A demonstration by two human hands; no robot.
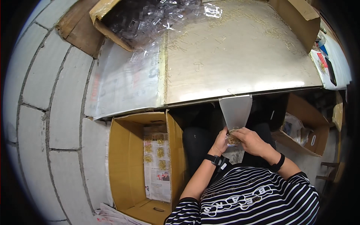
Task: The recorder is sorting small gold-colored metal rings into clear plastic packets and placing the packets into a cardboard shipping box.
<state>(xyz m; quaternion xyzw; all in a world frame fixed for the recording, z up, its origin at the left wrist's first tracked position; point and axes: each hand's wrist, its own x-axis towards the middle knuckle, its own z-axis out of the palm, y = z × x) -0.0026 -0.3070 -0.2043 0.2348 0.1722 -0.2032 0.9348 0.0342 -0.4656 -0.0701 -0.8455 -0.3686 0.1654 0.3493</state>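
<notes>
Low in front of me, my left hand is closed around the side of a small clear plastic box. Thin gold-coloured metal hooks fill it. Over its top reaches my right hand, fingers bent together at the hooks; whether they pinch any is too small to tell. Just above both hands ends a translucent plastic chute, which slopes down from the table's front edge. One thin hook lies at the chute's upper end.
Many loose gold hooks are scattered over the metal-topped table. At its back left, a tipped carton spills clear plastic boxes. A deep cardboard box with several hook bundles stands left of my legs; another carton sits right.
</notes>
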